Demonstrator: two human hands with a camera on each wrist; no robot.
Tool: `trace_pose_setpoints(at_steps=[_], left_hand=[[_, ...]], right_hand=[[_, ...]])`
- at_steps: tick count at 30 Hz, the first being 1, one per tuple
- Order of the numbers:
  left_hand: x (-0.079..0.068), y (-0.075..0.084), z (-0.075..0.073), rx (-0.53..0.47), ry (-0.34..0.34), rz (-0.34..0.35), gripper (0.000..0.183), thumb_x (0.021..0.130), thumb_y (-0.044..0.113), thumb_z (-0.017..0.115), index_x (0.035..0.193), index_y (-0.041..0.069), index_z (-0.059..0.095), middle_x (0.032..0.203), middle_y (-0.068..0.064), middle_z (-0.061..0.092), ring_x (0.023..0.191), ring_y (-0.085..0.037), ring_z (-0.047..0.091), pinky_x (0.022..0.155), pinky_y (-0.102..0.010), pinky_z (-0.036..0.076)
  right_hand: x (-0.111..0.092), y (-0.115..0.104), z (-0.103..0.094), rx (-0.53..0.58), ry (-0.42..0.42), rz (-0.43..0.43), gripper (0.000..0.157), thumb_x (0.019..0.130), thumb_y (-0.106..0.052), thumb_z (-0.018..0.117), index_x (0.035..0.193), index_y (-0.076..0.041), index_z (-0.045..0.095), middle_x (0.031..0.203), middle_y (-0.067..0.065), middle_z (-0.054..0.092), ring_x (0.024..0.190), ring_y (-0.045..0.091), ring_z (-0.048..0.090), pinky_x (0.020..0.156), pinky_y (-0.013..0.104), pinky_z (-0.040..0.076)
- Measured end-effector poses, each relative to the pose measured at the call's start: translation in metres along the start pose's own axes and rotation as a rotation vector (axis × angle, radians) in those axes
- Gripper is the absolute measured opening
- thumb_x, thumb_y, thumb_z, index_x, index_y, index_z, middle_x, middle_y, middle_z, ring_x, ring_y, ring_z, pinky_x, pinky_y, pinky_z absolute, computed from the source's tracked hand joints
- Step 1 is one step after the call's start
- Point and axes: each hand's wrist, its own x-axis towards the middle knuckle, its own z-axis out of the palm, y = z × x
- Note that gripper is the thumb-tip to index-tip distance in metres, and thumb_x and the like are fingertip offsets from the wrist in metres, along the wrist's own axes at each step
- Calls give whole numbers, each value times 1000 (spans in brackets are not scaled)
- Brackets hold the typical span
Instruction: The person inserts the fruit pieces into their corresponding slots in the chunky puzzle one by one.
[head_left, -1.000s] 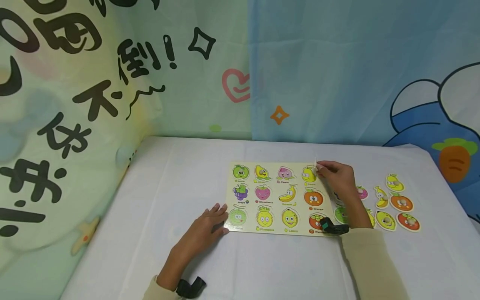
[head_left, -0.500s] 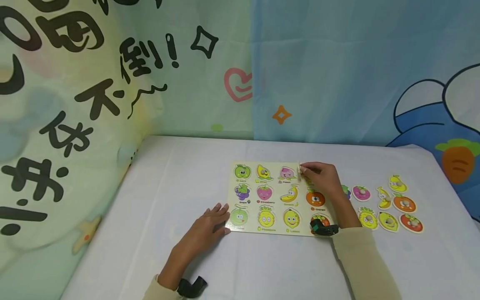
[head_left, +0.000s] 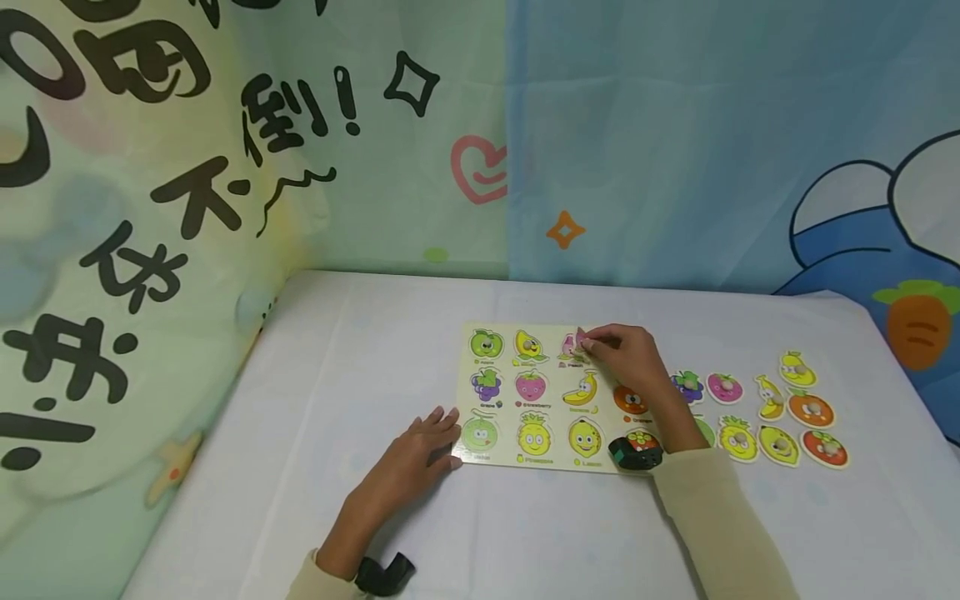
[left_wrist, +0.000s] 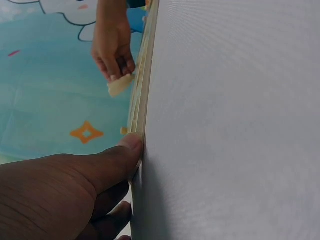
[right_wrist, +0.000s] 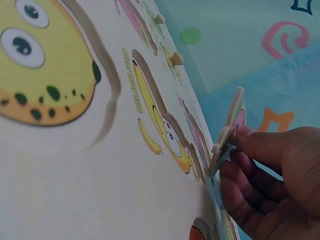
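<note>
My right hand (head_left: 630,354) pinches a wooden peach puzzle piece (right_wrist: 232,127), pink with green leaves, between thumb and fingers. The piece is tilted over the peach recess in the top row of a pale fruit puzzle board (head_left: 504,408). In the right wrist view its edge is close to the recess; whether it touches is unclear. An apple piece (head_left: 486,343) and a yellow mango-like piece (head_left: 528,345) sit in the top row, their small knobs showing in the right wrist view. My left hand (head_left: 412,446) rests at the board's lower left corner, fingers extended, thumb against the edge.
Several loose knobbed fruit pieces lie right of the board, among them a grape piece (head_left: 687,385), a banana (head_left: 770,397), an orange (head_left: 811,409) and a lemon (head_left: 778,446). A white cloth (head_left: 360,358) covers the table, with printed curtains behind.
My right hand has moved left along the board's top edge with the peach piece, from the pear recess to the peach recess. My left hand has stayed at the corner.
</note>
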Motion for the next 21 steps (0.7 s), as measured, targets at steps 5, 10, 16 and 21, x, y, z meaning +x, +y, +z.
trace_pose_setpoints(at_steps=[5, 10, 16, 21], left_hand=[[0, 1, 1, 9, -1, -8, 55, 88, 25, 73, 136, 4, 56, 148, -4, 43, 141, -23, 31, 115, -46, 24], [0, 2, 0, 3, -2, -5, 55, 88, 25, 73, 136, 4, 56, 148, -4, 43, 141, -24, 31, 115, -47, 25], [0, 1, -1, 3, -2, 10, 55, 89, 26, 72, 136, 3, 56, 148, -5, 43, 141, -24, 31, 114, -47, 25], [0, 0, 0, 8, -1, 8, 55, 88, 26, 72, 136, 4, 56, 148, -4, 43, 141, -24, 31, 115, -47, 25]], right_hand=[[2, 0, 3, -29, 0, -20, 31, 95, -33, 64, 111, -7, 71, 107, 13, 66, 94, 27, 58, 84, 43, 49], [3, 1, 5, -41, -1, -24, 28, 95, -31, 65, 109, -7, 71, 101, 12, 66, 87, 26, 58, 77, 39, 48], [3, 1, 9, -39, 10, -21, 27, 96, -30, 64, 109, -8, 71, 99, 11, 67, 83, 25, 59, 74, 37, 48], [4, 2, 13, -26, 19, -18, 26, 96, -29, 64, 108, -7, 71, 99, 11, 66, 84, 25, 59, 74, 38, 48]])
